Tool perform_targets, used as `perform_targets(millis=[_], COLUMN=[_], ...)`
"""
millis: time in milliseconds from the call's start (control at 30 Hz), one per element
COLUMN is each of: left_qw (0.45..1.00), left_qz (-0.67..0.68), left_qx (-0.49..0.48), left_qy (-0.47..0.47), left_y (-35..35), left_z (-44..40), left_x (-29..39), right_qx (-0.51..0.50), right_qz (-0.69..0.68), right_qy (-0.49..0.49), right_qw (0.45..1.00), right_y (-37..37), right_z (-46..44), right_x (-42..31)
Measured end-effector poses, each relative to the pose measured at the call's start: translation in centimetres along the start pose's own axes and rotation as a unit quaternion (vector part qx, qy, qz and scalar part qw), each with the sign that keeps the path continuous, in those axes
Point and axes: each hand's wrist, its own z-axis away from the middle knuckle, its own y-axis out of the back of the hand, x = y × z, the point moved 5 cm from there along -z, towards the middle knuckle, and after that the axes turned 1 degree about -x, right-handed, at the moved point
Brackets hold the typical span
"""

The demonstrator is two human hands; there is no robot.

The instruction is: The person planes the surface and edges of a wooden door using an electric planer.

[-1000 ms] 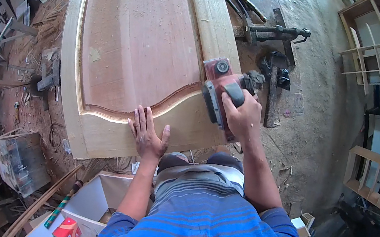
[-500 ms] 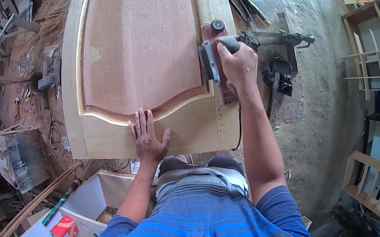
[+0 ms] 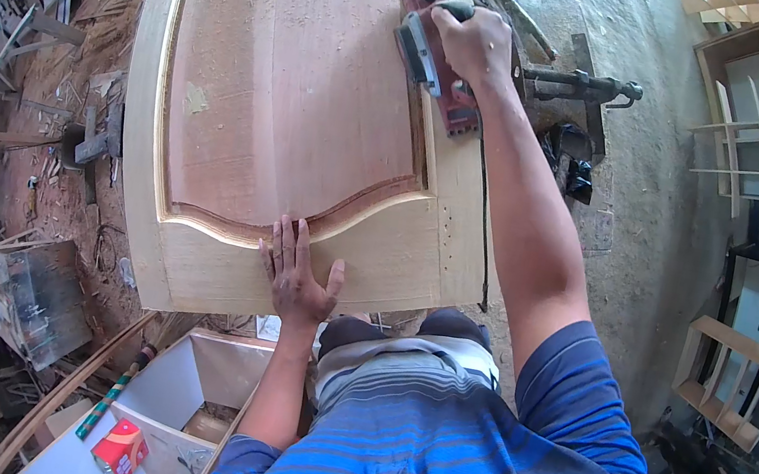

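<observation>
A wooden panel door (image 3: 285,109) with a raised frame and a curved lower moulding lies flat before me. My left hand (image 3: 300,284) rests on its bottom rail, palm down, fingers stretched over the curved edge. My right hand (image 3: 479,46) is wrapped round the handle of a red and black electric planer (image 3: 419,51). The planer sits on the door's right stile, lengthwise along it. Its black cord (image 3: 487,215) trails down along the door's right edge. The planer's underside is hidden.
Right of the door stand a metal clamp-like bar (image 3: 584,85) and a black plastic bag (image 3: 576,160). At lower left is an open white box (image 3: 159,391) with a red carton (image 3: 120,451). Wood scraps litter the left floor; wooden frames (image 3: 735,381) stand far right.
My right hand has pushed the planer forward along the right stile, away from my body. My left hand stays on the bottom rail.
</observation>
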Motion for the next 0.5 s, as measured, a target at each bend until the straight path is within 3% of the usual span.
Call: perform_targets(millis=[167,300,333,500], left_qw=[1.000,1.000,1.000,1.000], left_qz=[0.012,0.012,0.011,-0.003], left_qx=[0.010,0.007,0.007,0.006], left_qy=[0.003,0.007,0.004,-0.003], left_y=[0.4,0.0,-0.2,-0.2], left_z=[-0.2,0.1,0.1,0.2], left_x=[0.1,-0.3,-0.4,-0.2], right_qx=[0.005,-0.013,0.030,-0.003], right_qz=[0.023,-0.025,-0.039,-0.338], right_qy=[-0.003,0.002,0.058,0.005], right_qw=[1.000,1.000,0.997,0.941], right_y=[-2.9,-1.6,-0.1,8.3], right_z=[-6.3,-6.0,-4.2,9.8], right_x=[0.7,-0.3,-1.0,0.3])
